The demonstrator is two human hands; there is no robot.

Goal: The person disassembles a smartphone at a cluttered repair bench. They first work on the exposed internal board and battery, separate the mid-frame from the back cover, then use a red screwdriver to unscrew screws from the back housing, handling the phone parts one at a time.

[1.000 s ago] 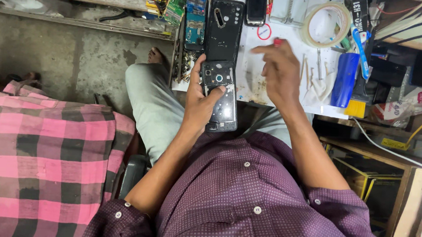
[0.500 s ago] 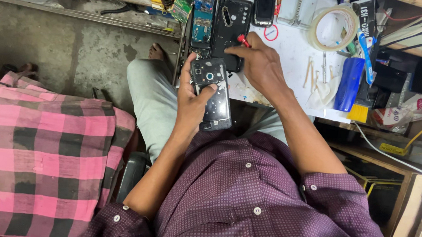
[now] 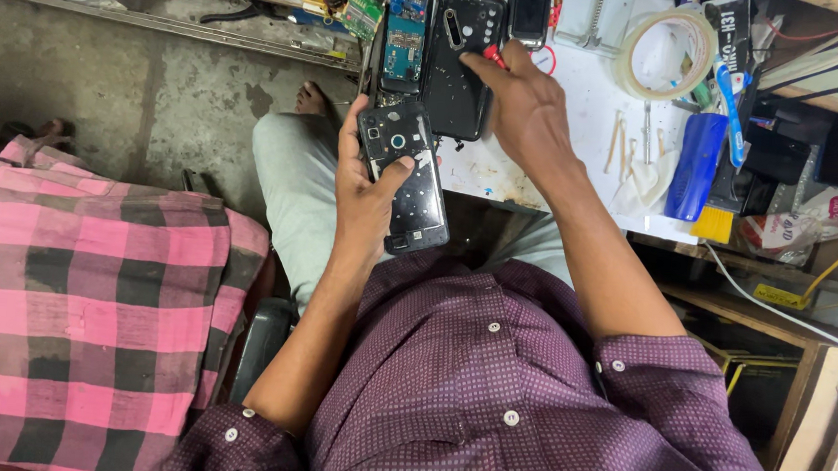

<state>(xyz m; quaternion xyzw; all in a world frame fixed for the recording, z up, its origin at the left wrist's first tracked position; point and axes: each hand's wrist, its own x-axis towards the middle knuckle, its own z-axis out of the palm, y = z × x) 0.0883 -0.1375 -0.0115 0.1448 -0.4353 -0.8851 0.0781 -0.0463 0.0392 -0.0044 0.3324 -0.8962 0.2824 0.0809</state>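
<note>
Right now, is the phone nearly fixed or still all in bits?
Still in bits. Done: the black back cover is off, lying on the white bench. In hand: the left hand holds the opened phone; the right hand pinches a red-tipped tool. Left: putting the cover back on.

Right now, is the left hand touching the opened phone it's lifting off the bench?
Touching. The head view shows the left hand wrapped around the opened phone, thumb pressed across its exposed back.
</note>
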